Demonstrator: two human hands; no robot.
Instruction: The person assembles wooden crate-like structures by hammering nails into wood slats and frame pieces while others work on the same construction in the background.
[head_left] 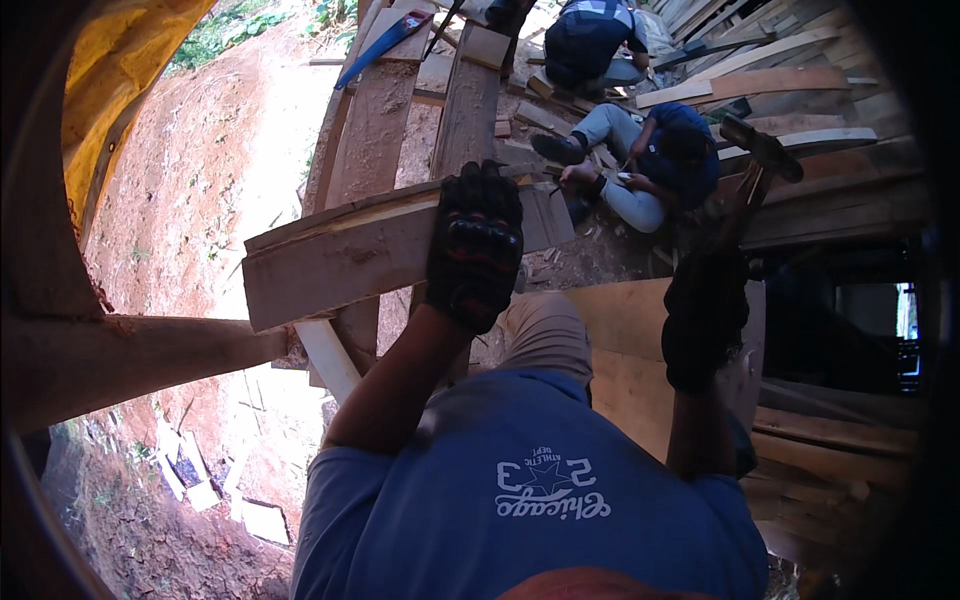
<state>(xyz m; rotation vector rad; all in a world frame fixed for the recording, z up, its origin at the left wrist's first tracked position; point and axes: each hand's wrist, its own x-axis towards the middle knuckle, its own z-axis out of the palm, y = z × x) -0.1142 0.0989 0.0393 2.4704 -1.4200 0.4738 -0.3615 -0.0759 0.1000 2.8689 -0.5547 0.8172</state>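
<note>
In front of me a short, thick wooden board point(340, 262) lies crosswise over long planks. My left hand point(475, 245), in a black glove, is closed on its top edge, with the fingers over the far side. A small dark tip shows by these fingertips; I cannot make out what it is. My right hand point(705, 315), also in a black glove, is raised at the right and closed around the handle of a hammer point(762, 150). The hammer's head is up, apart from the board.
Long planks point(372, 140) run away beneath the board, with a blue handsaw point(385, 45) at their far end. Two people sit or crouch ahead at the right, one in a dark blue shirt point(690, 170). Stacked boards point(820, 190) line the right. A wooden beam point(150, 365) crosses at left.
</note>
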